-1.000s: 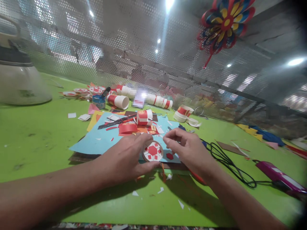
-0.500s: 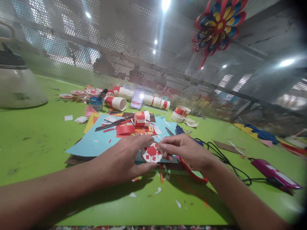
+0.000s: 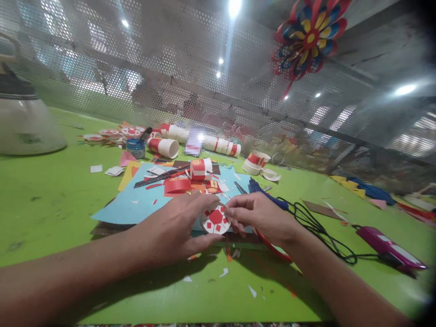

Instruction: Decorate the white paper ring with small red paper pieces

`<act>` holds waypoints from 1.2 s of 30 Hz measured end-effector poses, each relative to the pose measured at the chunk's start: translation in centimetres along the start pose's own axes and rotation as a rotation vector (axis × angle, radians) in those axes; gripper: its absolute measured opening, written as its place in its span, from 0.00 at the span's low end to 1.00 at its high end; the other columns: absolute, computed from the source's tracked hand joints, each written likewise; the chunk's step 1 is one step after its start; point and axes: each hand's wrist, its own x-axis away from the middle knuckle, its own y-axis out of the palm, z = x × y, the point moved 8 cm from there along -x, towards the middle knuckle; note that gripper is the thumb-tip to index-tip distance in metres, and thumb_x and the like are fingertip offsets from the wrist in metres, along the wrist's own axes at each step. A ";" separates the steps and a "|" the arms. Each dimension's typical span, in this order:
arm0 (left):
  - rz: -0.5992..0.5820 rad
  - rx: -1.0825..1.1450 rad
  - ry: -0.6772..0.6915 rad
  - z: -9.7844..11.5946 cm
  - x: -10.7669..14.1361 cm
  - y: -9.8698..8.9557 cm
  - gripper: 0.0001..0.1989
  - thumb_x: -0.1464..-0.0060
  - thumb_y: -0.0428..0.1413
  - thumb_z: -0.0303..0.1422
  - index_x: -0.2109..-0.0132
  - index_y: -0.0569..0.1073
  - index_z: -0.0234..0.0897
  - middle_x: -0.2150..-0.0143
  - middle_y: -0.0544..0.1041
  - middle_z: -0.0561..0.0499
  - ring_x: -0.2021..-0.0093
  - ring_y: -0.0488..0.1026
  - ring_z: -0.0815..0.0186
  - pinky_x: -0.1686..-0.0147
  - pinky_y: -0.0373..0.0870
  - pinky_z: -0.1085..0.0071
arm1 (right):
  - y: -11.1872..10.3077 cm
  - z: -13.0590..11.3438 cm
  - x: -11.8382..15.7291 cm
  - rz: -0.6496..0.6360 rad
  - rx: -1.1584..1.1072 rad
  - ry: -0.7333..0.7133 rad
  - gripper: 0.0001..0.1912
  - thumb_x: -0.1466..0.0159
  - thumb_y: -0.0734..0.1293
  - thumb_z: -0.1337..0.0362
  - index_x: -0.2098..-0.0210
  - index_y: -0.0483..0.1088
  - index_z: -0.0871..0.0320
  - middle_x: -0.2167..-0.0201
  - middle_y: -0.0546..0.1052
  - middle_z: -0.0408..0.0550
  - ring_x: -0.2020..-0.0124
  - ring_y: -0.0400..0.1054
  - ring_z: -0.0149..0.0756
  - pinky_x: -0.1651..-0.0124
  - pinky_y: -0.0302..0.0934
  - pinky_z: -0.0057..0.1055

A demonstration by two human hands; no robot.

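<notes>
A round white paper disc (image 3: 215, 219) with a red hexagon at its centre and small red pieces around it stands tilted toward me above the table. My left hand (image 3: 179, 218) curves around its left side, thumb below and fingers above, gripping it. At the disc's right edge, my right hand (image 3: 262, 211) has thumb and index finger pinched together over the rim; anything between them is too small to make out. Beneath both hands lies a light blue paper sheet (image 3: 124, 204). A red loop-shaped handle (image 3: 274, 247) shows partly under my right wrist.
A red-and-white paper cup (image 3: 200, 169) and scraps lie on the sheet. Behind are a blue jar (image 3: 135, 148), more cups (image 3: 164, 148) and decorated discs (image 3: 132, 131). To the right, a black cable (image 3: 315, 231) runs by a magenta device (image 3: 391, 247). A kettle (image 3: 30, 127) stands left.
The disc has tipped or shifted very slightly within my left hand. Both hands keep nearly the same place and grip; the view has moved a little.
</notes>
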 end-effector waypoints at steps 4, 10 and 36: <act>-0.018 0.004 -0.016 0.2 0.0 0.0 0.20 0.44 0.57 0.37 0.47 0.67 0.34 0.57 0.76 0.43 0.58 0.74 0.56 0.61 0.70 0.64 | 0.0 0.0 0.0 0.001 0.035 -0.002 0.08 0.43 0.68 0.64 0.75 0.71 0.61 0.83 0.69 0.40 0.81 0.61 0.26 0.75 0.57 0.26; -0.049 0.011 -0.039 0.0 -0.2 0.2 0.17 0.44 0.57 0.37 0.50 0.68 0.34 0.60 0.75 0.45 0.61 0.73 0.58 0.63 0.68 0.64 | 0.0 0.2 0.0 0.004 0.051 0.003 0.06 0.43 0.68 0.65 0.73 0.73 0.62 0.83 0.70 0.40 0.82 0.61 0.25 0.75 0.56 0.25; -0.062 0.048 -0.054 -0.2 -0.2 0.2 0.16 0.44 0.57 0.36 0.50 0.67 0.37 0.61 0.75 0.48 0.62 0.72 0.60 0.63 0.66 0.66 | 0.1 0.2 0.1 0.067 0.018 0.015 0.05 0.46 0.69 0.65 0.77 0.72 0.60 0.85 0.68 0.40 0.83 0.59 0.26 0.76 0.55 0.27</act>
